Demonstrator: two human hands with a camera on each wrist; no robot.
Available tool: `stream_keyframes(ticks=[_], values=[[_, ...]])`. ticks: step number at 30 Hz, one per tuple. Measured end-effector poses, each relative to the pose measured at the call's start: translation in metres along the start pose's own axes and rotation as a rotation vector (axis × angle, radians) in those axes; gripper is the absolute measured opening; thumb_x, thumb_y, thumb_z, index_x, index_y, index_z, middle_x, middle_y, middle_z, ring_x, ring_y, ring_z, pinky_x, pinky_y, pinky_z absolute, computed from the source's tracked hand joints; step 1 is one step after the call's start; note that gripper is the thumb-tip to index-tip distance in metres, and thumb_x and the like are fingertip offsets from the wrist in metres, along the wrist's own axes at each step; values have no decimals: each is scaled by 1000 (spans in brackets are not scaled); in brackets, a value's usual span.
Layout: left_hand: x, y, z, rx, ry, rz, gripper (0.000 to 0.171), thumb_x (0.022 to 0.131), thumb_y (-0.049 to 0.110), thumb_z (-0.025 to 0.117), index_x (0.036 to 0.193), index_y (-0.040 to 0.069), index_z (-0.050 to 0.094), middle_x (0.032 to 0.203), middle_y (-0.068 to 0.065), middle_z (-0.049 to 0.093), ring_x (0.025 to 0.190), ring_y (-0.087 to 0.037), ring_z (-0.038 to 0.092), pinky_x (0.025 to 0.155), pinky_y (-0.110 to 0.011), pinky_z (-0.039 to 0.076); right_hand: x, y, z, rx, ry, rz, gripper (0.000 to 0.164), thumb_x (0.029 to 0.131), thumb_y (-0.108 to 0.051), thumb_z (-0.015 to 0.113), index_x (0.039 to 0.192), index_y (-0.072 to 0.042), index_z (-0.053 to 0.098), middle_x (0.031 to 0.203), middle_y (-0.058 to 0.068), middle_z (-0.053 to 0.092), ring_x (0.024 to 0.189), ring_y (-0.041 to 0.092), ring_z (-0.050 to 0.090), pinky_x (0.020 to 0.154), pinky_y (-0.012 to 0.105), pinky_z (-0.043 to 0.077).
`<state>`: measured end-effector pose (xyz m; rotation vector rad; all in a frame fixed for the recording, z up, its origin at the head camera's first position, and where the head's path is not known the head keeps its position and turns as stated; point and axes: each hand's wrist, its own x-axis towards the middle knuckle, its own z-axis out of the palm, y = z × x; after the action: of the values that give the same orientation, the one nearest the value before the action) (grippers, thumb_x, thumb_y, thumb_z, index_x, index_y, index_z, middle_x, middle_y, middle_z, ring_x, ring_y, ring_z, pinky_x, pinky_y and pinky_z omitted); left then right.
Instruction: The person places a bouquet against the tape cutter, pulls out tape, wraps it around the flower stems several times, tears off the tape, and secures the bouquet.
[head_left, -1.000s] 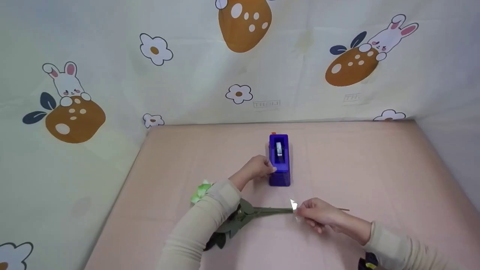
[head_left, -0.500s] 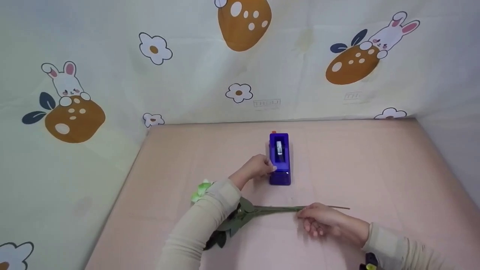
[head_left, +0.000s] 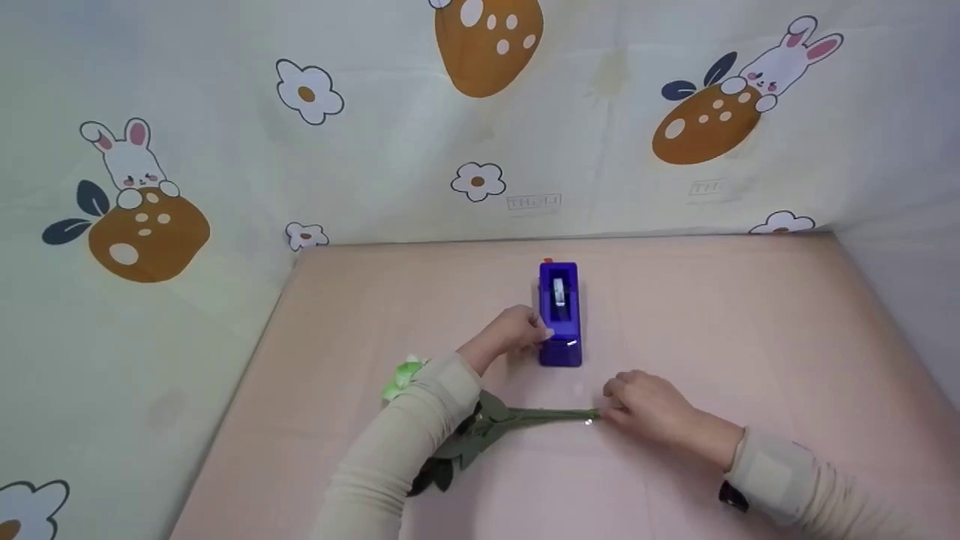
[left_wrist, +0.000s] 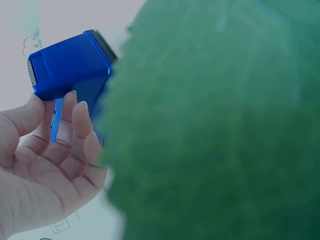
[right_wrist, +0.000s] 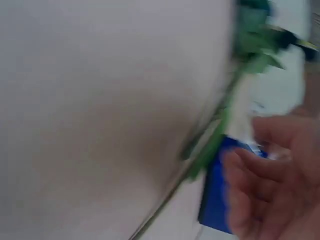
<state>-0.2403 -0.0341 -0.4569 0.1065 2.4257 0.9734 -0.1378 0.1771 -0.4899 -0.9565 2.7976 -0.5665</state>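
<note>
With thumb and fingers, my left hand (head_left: 517,328) grips the near end of a blue tape dispenser (head_left: 560,352), which stands upright holding a tape roll (head_left: 559,291). The left wrist view shows the thumb under the edge of the dispenser (left_wrist: 75,62), by its toothed cutter. Artificial flowers with green stems (head_left: 551,415) lie crosswise on the table. A shiny bit of clear tape (head_left: 589,421) shows on them near the stem ends. My right hand (head_left: 656,405) is at those ends, fingers bent; in the blurred right wrist view, whether it pinches anything is unclear.
A pale pink cloth covers the table (head_left: 750,322). Patterned fabric (head_left: 397,150) with rabbits and flowers hangs behind and at the left. Under my left forearm are dark leaves (head_left: 465,446) and a light green bloom (head_left: 403,379).
The piece of tape that stood up from my right fingers now lies low on the stems. My right hand has turned palm down and risen slightly, hiding the thin stem end. The left hand keeps its grip.
</note>
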Motion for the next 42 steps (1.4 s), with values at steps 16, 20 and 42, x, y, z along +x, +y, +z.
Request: stream_keyframes(ticks=[16, 20, 42], values=[[0, 2, 0, 30, -16, 19, 19, 89, 18, 60, 79, 1, 59, 90, -16, 67, 68, -19, 54, 68, -35, 50, 16, 10, 34, -132, 162, -194, 14, 75, -24, 72, 74, -11, 67, 67, -7, 54, 61, 8, 46, 56, 24, 35], [1, 3, -1, 46, -12, 30, 19, 89, 18, 60, 81, 0, 60, 86, -12, 67, 61, -13, 49, 55, -24, 43, 17, 9, 36, -118, 173, -217, 9, 76, -18, 71, 74, -10, 66, 70, -5, 57, 63, 10, 52, 59, 26, 42], [-1, 2, -4, 72, 24, -29, 25, 86, 25, 64, 78, 2, 58, 68, -2, 54, 69, -19, 55, 63, -30, 48, 18, 13, 34, -82, 147, -285, 9, 80, -13, 68, 79, -6, 64, 76, 2, 64, 71, 17, 62, 68, 31, 50]])
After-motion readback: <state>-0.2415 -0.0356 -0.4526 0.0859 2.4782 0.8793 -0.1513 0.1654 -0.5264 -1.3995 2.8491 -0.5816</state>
